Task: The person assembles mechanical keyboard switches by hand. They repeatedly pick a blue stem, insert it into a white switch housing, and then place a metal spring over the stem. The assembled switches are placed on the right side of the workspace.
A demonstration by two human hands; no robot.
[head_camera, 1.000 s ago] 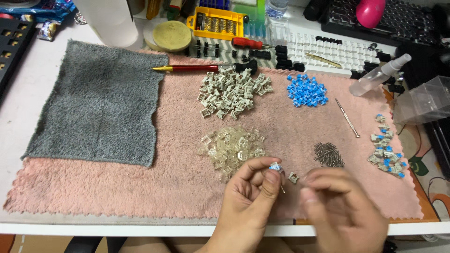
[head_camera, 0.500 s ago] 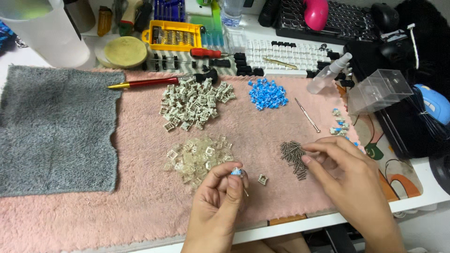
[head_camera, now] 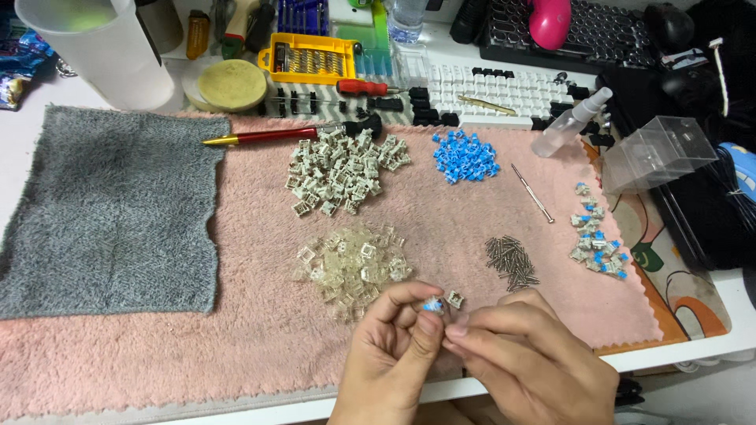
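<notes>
Two hands meet at the near edge of the pink fluffy towel [head_camera: 260, 346]: the left hand [head_camera: 387, 358] pinches a small keyboard switch with a blue stem [head_camera: 430, 306] between thumb and fingertips, and the right hand [head_camera: 526, 364] presses its thumb and forefinger together right against that switch, though whether they hold anything of their own is hidden. The switch is too small and too covered by fingers to tell its long axis; only its blue part shows, facing up toward the camera. One loose grey switch housing [head_camera: 454, 299] lies on the towel just beyond the fingertips. Five heaps lie on the towel: clear plastic housings [head_camera: 350, 266], grey-white housings [head_camera: 342, 169], blue stems [head_camera: 465, 155], small metal springs [head_camera: 511, 262] and a few assembled blue-and-grey switches [head_camera: 598, 248]; the pieces in each are too many to count. One grey towel [head_camera: 102, 208] overlaps the pink one on the left. One thin metal screwdriver [head_camera: 532, 193] lies between the blue stems and the assembled switches.
</notes>
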